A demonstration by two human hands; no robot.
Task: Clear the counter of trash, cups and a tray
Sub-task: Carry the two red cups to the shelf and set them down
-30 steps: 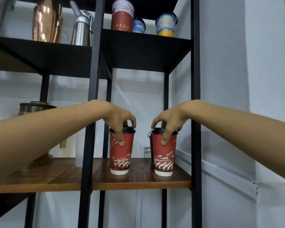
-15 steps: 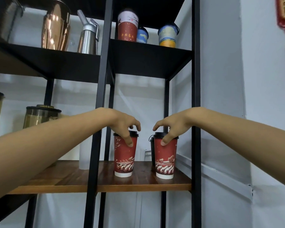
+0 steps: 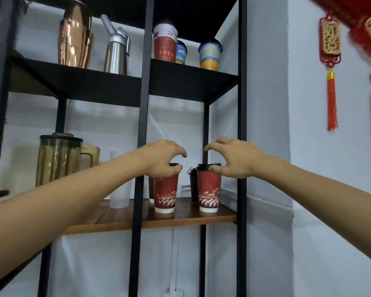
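Two red paper cups with black lids stand upright on the wooden shelf (image 3: 191, 217) of a black metal rack. My left hand (image 3: 163, 159) hovers over the left cup (image 3: 166, 194), fingers spread and lifted, with the thumb just in front of its lid. The right cup (image 3: 209, 194) has my right hand (image 3: 234, 159) above it, fingers raised and the thumb at the lid's rim. Neither hand grips a cup. A black cup (image 3: 193, 183) stands behind the right red one.
Black uprights (image 3: 140, 146) (image 3: 241, 125) frame the shelf bay. A frosted cup (image 3: 118, 189) and a golden pitcher (image 3: 58, 161) stand to the left. On the upper shelf are a copper jug (image 3: 75, 35), a silver siphon (image 3: 116, 50) and printed cups (image 3: 165, 43). Red ornaments (image 3: 330, 61) hang on the right wall.
Both hands let go of the cup lids and rose a little, fingers spreading. The two red cups stay standing on the shelf. The view tilted upward.
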